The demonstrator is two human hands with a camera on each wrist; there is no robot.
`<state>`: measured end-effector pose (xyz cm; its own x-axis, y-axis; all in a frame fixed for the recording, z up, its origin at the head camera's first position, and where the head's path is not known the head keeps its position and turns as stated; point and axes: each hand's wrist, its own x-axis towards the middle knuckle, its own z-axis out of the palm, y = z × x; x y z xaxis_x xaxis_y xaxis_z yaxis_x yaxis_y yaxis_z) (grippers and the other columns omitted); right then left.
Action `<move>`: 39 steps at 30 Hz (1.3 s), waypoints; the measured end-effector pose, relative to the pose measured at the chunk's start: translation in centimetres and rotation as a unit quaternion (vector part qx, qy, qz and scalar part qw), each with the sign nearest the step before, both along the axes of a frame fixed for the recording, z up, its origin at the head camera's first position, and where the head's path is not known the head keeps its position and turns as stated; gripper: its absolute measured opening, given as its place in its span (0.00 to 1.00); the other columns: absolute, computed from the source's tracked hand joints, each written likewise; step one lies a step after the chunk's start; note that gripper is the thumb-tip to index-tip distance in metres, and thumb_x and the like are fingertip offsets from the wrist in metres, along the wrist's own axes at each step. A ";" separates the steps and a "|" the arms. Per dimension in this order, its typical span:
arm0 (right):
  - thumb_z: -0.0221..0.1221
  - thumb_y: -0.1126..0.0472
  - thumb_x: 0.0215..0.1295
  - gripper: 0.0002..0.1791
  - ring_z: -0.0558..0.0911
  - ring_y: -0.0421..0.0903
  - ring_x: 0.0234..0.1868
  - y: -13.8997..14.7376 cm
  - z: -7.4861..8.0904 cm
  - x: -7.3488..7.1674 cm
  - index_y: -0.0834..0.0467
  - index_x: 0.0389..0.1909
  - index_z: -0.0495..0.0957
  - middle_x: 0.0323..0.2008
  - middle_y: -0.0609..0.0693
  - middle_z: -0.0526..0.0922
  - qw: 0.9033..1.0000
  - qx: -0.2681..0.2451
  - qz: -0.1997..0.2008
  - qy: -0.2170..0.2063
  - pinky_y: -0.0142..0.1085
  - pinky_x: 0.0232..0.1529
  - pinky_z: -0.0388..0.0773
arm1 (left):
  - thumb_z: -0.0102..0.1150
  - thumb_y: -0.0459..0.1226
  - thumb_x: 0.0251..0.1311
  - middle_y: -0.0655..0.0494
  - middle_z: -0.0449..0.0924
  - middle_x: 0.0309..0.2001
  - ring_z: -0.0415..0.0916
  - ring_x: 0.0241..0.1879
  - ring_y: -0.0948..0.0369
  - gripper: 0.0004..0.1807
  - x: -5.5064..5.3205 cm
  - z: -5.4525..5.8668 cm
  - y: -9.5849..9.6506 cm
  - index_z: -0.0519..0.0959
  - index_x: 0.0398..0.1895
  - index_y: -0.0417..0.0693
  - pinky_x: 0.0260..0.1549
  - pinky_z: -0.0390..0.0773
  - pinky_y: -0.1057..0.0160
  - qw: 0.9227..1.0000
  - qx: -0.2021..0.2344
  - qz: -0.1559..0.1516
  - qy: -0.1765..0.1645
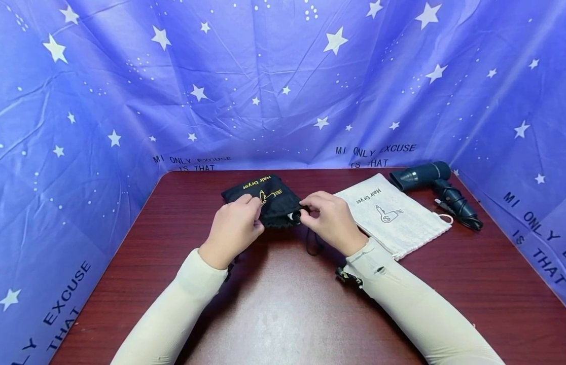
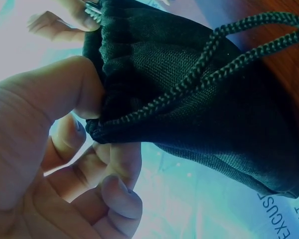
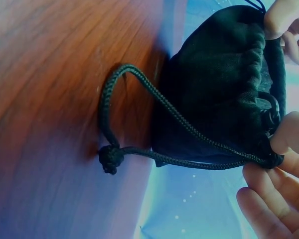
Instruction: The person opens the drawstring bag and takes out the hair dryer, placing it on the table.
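Observation:
Between the two hands is a black drawstring pouch with a yellow "Hair Dryer" print, its gathered mouth toward the person. My left hand pinches one side of the mouth between thumb and fingers. The other side of the mouth is pinched by my right hand. A loop of black drawcord trails from the left side, and a knotted drawcord hangs from the right. Inside the mouth, a dark curved piece like a cord shows; most of the contents are hidden by the fabric.
To the right lies a flat white drawstring pouch, also printed "Hair Dryer". Beyond it, at the table's back right corner, is a black hair dryer with its cord bundled at the handle. Blue star-patterned curtains surround the reddish-brown table.

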<state>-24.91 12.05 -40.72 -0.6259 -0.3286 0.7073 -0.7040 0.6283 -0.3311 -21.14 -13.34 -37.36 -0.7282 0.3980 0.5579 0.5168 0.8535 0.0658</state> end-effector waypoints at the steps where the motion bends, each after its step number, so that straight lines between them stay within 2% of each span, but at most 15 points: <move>1: 0.70 0.66 0.54 0.08 0.86 0.37 0.31 0.0 0.0 0.0 0.56 0.36 0.89 0.37 0.46 0.88 1.000 0.002 -0.001 -0.001 0.30 0.35 0.84 | 0.63 0.28 0.45 0.59 0.61 0.23 0.60 0.18 0.61 0.16 0.0 0.0 0.0 0.64 0.20 0.52 0.16 0.58 0.62 1.000 0.000 0.000 -0.002; 15: 0.69 0.67 0.54 0.07 0.86 0.37 0.31 0.3 0.0 -0.3 0.56 0.35 0.89 0.36 0.45 0.89 1.000 0.007 0.001 0.006 0.31 0.34 0.84 | 0.63 0.28 0.45 0.58 0.62 0.23 0.61 0.18 0.61 0.16 0.0 0.3 -0.3 0.65 0.19 0.52 0.16 0.60 0.62 1.000 -0.002 0.004 -0.003; 21: 0.68 0.67 0.54 0.07 0.84 0.39 0.29 0.6 0.1 -0.5 0.56 0.35 0.89 0.35 0.45 0.88 1.000 0.002 -0.012 0.008 0.33 0.32 0.81 | 0.62 0.26 0.45 0.58 0.62 0.22 0.61 0.17 0.61 0.16 0.1 0.5 -0.5 0.65 0.20 0.51 0.16 0.59 0.62 1.000 0.000 0.012 -0.005; 39: 0.67 0.68 0.55 0.08 0.82 0.37 0.28 1.1 0.3 -0.9 0.56 0.35 0.89 0.32 0.45 0.87 1.000 0.002 -0.029 0.002 0.33 0.32 0.80 | 0.64 0.27 0.46 0.58 0.63 0.22 0.62 0.18 0.61 0.17 0.4 1.2 -0.9 0.65 0.20 0.52 0.16 0.59 0.62 1.000 -0.003 0.021 -0.020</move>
<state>-25.77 13.14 -40.37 -0.6414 -0.2943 0.7085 -0.6677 0.6690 -0.3265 -20.78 -14.21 -36.19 -0.7662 0.3698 0.5256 0.4773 0.8751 0.0799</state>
